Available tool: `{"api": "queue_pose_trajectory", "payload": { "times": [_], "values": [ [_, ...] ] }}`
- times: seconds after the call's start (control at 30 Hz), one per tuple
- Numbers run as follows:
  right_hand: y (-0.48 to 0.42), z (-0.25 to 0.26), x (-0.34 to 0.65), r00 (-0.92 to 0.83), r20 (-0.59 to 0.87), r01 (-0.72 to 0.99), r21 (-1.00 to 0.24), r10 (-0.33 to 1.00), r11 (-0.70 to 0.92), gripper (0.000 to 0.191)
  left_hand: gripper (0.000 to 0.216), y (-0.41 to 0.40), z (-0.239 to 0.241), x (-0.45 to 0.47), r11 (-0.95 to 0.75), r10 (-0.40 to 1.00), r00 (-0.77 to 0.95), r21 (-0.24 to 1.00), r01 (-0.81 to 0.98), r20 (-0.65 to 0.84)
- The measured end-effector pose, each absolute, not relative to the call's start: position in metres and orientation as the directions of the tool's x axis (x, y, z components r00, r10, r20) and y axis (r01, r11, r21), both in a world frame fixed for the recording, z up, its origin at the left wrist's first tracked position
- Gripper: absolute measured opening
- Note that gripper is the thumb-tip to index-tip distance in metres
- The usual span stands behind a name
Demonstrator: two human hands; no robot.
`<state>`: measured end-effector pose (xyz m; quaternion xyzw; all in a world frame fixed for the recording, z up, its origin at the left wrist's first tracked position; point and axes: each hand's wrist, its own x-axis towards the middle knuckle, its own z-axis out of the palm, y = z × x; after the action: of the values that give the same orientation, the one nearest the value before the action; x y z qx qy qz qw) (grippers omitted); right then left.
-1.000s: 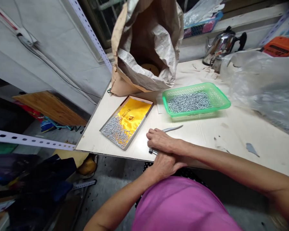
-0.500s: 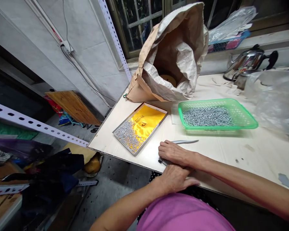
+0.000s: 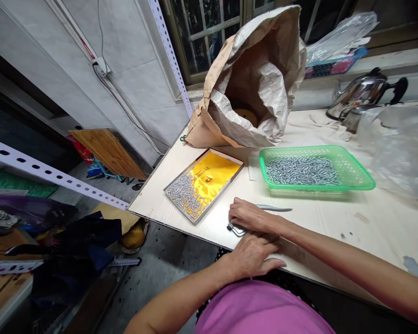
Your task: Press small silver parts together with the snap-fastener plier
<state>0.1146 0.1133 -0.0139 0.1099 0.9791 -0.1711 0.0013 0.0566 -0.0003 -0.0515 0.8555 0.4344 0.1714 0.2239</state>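
My right hand [image 3: 248, 215] lies on the table's front edge, fingers curled over a small metal tool [image 3: 235, 228] whose end pokes out to the left. My left hand [image 3: 253, 257] rests just below it, fingers flat against the table edge, holding nothing that I can see. A thin metal blade [image 3: 274, 208] lies on the table just behind my right hand. To the left sits a shallow box with a yellow lining [image 3: 204, 184] holding several small metal pieces. A green plastic basket [image 3: 348, 182] full of the same metal pieces stands further back.
A large open paper sack [image 3: 261, 79] stands at the back of the light table [image 3: 334, 222]. A steel kettle [image 3: 364, 95] and a clear plastic bag [image 3: 400, 144] are at the right. Perforated shelf rails [image 3: 52, 174] and clutter fill the floor at the left.
The view has swung up and left, so the table now sits further right. My right hand shifted slightly, and more of the metal tool shows under it. My left hand stays below it.
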Motion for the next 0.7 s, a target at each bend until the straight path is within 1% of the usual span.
{"api": "queue_pose_trajectory", "payload": {
  "times": [0.07, 0.13, 0.17, 0.23, 0.27, 0.3, 0.37, 0.4, 0.47, 0.5, 0.57, 0.63, 0.7],
  "values": [
    [0.107, -0.011, 0.112, -0.972, -0.060, 0.234, -0.251, 0.226, 0.939, 0.016, 0.034, 0.000, -0.054, 0.056, -0.515, 0.824, 0.561, 0.525, 0.678, 0.084],
    [0.101, -0.011, 0.113, -0.981, -0.043, 0.195, -0.186, 0.191, 0.963, 0.015, 0.031, 0.002, -0.058, 0.056, -0.505, 0.830, 0.554, 0.503, 0.701, 0.061],
    [0.099, -0.012, 0.116, -0.985, -0.035, 0.172, -0.192, 0.169, 0.966, 0.014, 0.033, 0.002, -0.058, 0.056, -0.504, 0.832, 0.552, 0.496, 0.708, 0.057],
    [0.101, -0.015, 0.125, -0.987, -0.010, 0.159, -0.257, 0.162, 0.953, 0.011, 0.035, 0.002, -0.056, 0.055, -0.509, 0.830, 0.554, 0.503, 0.699, 0.069],
    [0.104, -0.016, 0.132, -0.981, 0.017, 0.179, -0.292, 0.192, 0.939, 0.011, 0.034, 0.000, -0.053, 0.055, -0.517, 0.826, 0.558, 0.513, 0.685, 0.087],
    [0.108, -0.018, 0.139, -0.968, 0.053, 0.216, -0.321, 0.246, 0.922, 0.018, 0.032, -0.003, -0.049, 0.054, -0.531, 0.820, 0.560, 0.520, 0.669, 0.118],
    [0.117, -0.020, 0.158, -0.906, 0.132, 0.335, -0.355, 0.402, 0.873, 0.034, 0.029, -0.012, -0.040, 0.050, -0.569, 0.810, 0.548, 0.502, 0.651, 0.209],
    [0.120, -0.022, 0.168, -0.859, 0.159, 0.408, -0.361, 0.487, 0.838, 0.038, 0.028, -0.017, -0.035, 0.047, -0.582, 0.809, 0.524, 0.480, 0.656, 0.265],
    [0.123, -0.026, 0.188, -0.771, 0.166, 0.534, -0.357, 0.614, 0.767, 0.038, 0.025, -0.028, -0.027, 0.038, -0.558, 0.827, 0.431, 0.440, 0.704, 0.360],
    [0.124, -0.029, 0.196, -0.743, 0.153, 0.576, -0.348, 0.651, 0.740, 0.035, 0.022, -0.032, -0.024, 0.032, -0.511, 0.850, 0.360, 0.433, 0.743, 0.385],
    [0.122, -0.035, 0.209, -0.720, 0.121, 0.622, -0.325, 0.684, 0.712, 0.031, 0.020, -0.036, -0.019, 0.019, -0.353, 0.906, 0.184, 0.440, 0.826, 0.383],
    [0.120, -0.041, 0.214, -0.714, 0.106, 0.637, -0.313, 0.692, 0.705, 0.028, 0.020, -0.032, -0.015, 0.005, -0.152, 0.949, 0.007, 0.437, 0.887, 0.316],
    [0.118, -0.044, 0.214, -0.704, 0.106, 0.650, -0.304, 0.703, 0.696, 0.028, 0.020, -0.022, -0.012, -0.005, 0.020, 0.974, -0.109, 0.400, 0.916, 0.201]
  ]
}}
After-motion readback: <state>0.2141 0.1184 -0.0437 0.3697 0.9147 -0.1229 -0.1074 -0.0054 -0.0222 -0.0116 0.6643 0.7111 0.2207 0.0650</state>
